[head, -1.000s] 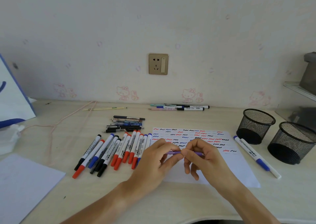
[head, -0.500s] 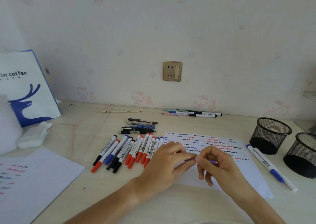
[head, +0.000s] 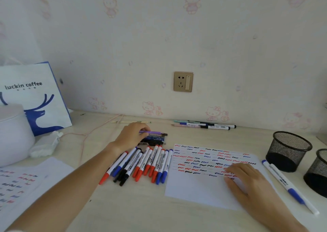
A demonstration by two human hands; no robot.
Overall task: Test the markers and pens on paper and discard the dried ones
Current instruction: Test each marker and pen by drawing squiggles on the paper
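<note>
The left hand (head: 130,136) pinches a purple pen (head: 150,132) over the small pen pile (head: 155,138) on the desk (head: 141,205). The right hand (head: 242,177) rests flat, fingers relaxed, on the scribbled paper (head: 200,187), well apart from the pen.

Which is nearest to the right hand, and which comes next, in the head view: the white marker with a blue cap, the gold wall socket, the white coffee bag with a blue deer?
From the right hand, resting on the white test paper:
1. White marker with a blue cap, on the desk just to its right.
2. Gold wall socket, on the wall behind, slightly left.
3. White coffee bag with a blue deer, far left.
</note>
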